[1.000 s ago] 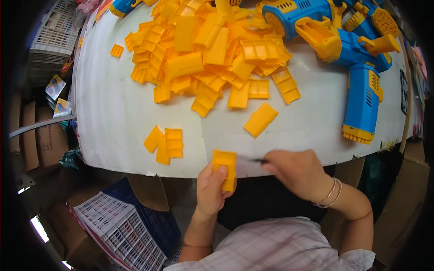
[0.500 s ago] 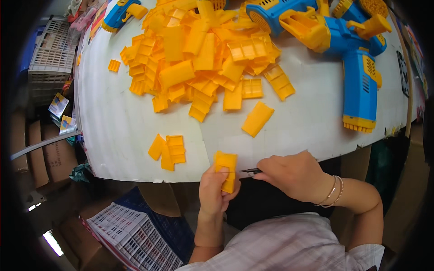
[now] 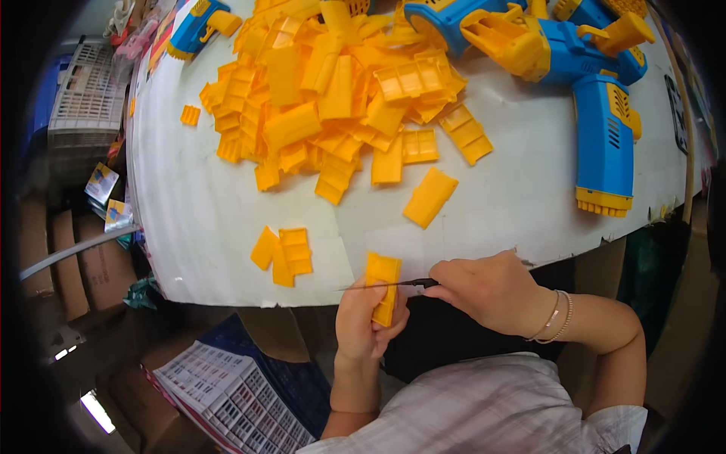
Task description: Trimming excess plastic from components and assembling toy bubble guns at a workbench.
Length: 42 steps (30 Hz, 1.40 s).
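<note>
Just off the near table edge, my left hand (image 3: 358,321) grips a yellow plastic cover (image 3: 385,272) upright between thumb and fingers. My right hand (image 3: 484,291) pinches a thin black-handled blade (image 3: 412,283), which points left. The blade lies across the face of the cover, and its narrow tip reaches past the cover's left side, over my left thumb. A small group of yellow covers (image 3: 295,251) lies on the table to the left of my hands. One single cover (image 3: 430,197) rests flat farther up, beyond the held one.
A large heap of yellow covers (image 3: 325,91) fills the table's (image 3: 204,227) far middle. Blue and yellow toy guns (image 3: 605,151) lie at the far right, another (image 3: 200,29) at the far left. Left of the table stand a white crate (image 3: 89,91) and cardboard boxes (image 3: 68,257).
The blade has slid left across the cover, its tip now showing beyond the cover's left side. My left hand and the cover have shifted slightly right.
</note>
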### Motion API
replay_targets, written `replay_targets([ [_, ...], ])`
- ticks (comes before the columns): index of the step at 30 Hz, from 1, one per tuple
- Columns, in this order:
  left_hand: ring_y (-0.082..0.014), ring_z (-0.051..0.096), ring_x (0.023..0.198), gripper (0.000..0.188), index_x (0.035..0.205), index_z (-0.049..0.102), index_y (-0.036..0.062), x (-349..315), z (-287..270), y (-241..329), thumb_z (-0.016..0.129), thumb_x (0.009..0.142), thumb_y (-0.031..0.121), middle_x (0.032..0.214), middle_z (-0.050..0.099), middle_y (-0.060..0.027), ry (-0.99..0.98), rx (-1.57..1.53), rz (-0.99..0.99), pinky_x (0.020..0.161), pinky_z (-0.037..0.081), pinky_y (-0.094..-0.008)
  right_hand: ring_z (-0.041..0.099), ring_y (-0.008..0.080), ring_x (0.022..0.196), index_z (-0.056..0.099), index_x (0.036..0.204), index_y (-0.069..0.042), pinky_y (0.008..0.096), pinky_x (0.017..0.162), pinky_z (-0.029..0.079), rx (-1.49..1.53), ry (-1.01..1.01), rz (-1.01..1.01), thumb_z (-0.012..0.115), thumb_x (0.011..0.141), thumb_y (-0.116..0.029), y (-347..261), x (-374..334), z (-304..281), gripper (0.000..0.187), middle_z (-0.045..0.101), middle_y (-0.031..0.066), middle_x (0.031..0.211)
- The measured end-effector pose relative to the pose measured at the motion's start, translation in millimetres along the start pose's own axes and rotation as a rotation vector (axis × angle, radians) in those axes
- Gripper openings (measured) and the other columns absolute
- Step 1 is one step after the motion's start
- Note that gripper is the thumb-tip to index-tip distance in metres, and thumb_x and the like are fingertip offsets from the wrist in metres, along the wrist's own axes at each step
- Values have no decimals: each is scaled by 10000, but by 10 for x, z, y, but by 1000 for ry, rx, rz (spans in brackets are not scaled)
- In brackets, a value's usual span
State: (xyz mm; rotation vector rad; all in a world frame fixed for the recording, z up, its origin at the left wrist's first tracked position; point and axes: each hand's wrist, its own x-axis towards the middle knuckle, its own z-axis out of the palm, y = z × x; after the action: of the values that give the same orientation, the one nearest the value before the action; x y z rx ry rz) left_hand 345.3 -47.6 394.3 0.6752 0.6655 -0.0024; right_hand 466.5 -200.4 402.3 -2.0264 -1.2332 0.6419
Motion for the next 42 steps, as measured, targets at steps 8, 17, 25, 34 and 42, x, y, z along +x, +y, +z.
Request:
replay_targets([
  [8,-53,230,356,192,755,439,14,-17,81,24,433,873,166,491,325,-2,-3,-28,-16,308,193,-186,546,262,542,524,803,-82,334,440,413,-6,91,9,597,804,-227,32,-19,17,162,522,78,631],
  [17,-53,236,366,172,774,437,12,-11,66,36,434,863,159,497,328,-2,19,-17,-38,311,194,-185,554,240,536,508,788,-91,329,441,420,-118,150,105,625,784,-228,218,81,-9,180,517,61,625],
  [25,-52,234,363,178,789,441,14,17,8,28,439,868,174,507,341,-5,-24,3,-22,310,196,-190,555,231,545,510,804,-89,324,448,426,-37,133,96,608,801,-221,222,102,-64,164,518,66,628],
  [34,-52,238,347,199,800,437,6,-17,77,21,453,865,193,498,339,-13,-16,30,-36,307,203,-185,541,253,528,564,871,-40,309,476,411,101,177,111,590,813,-119,126,96,-102,101,553,99,666],
  [42,-57,311,391,228,896,477,-17,-54,170,-1,451,876,208,581,432,-33,35,159,-25,358,234,-184,545,55,629,624,902,13,193,580,435,894,198,185,687,733,-43,-24,264,67,189,608,18,739],
])
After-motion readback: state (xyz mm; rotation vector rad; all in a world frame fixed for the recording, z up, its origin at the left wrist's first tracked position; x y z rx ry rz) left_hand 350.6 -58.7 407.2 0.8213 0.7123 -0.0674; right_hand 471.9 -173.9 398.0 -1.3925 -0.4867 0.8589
